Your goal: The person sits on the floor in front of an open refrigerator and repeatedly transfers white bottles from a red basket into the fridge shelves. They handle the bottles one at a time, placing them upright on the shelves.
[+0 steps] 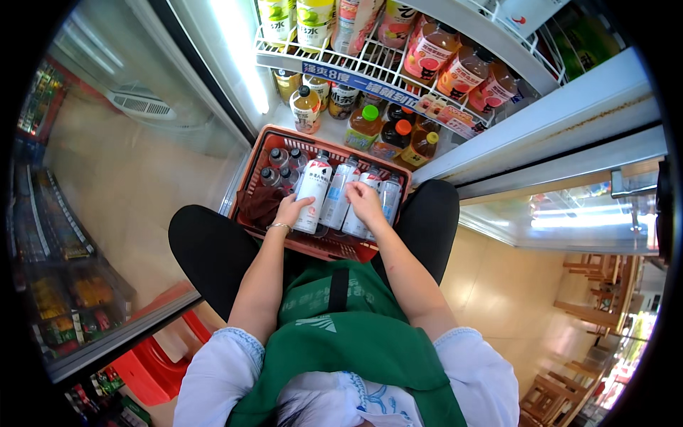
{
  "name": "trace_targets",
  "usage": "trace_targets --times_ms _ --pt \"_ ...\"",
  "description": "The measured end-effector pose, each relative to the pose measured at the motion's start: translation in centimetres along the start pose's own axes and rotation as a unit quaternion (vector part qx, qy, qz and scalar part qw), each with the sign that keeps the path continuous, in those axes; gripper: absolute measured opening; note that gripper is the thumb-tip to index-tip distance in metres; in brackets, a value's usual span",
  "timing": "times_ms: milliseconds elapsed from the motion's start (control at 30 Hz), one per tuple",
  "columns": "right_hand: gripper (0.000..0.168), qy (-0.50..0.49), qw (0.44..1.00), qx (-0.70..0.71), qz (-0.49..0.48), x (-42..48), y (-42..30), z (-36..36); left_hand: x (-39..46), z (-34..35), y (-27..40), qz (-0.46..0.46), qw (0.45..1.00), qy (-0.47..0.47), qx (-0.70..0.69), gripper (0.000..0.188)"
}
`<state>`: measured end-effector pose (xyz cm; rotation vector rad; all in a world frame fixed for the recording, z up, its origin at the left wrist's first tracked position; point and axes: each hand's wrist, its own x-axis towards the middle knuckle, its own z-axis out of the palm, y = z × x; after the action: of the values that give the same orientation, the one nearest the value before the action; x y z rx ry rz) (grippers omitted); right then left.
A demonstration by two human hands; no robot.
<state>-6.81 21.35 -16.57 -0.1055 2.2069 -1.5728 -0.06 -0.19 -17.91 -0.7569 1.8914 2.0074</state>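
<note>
A red plastic basket (325,136) sits between my knees, filled with bottles. My left hand (291,209) grips the lower side of a white-labelled bottle (314,195), its thumb lying across the front. My right hand (364,198) is over the bottles to the right, fingers curled inward. Below those fingers lie a clear bottle (335,205) and another white-labelled bottle (354,219). Whether the right fingers hold anything cannot be seen. Several clear bottles with dark caps (278,157) stand upright at the basket's left. A dark brown cloth (260,205) hangs over its left front corner.
Ahead is an open drinks cooler with a white wire shelf (368,56) of bottles. More bottles, one with a green cap (370,112), stand on its floor. Glass doors flank me at left (160,133) and right (560,213). A red plastic stool (152,368) is behind the left door.
</note>
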Motion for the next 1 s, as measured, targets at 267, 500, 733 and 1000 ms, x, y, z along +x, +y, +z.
trace_targets --times_ms 267,500,733,1000 --pt "0.056 -0.091 0.949 0.289 0.087 -3.5 -7.7 -0.2 -3.8 3.6 4.0 0.071 0.975 -0.119 -0.176 0.042" --pt "0.053 -0.13 0.966 0.221 -0.028 -5.2 -8.2 -1.9 -7.0 5.6 6.9 0.197 0.966 -0.13 -0.102 0.037" --pt "0.069 -0.1 0.957 0.257 -0.091 -7.1 -11.7 -3.1 -9.7 6.7 9.3 0.275 0.959 -0.066 -0.02 0.038" --pt "0.071 -0.032 0.964 0.173 -0.199 -9.1 -20.7 -8.2 -11.3 7.2 18.1 0.494 0.849 -0.017 0.189 0.072"
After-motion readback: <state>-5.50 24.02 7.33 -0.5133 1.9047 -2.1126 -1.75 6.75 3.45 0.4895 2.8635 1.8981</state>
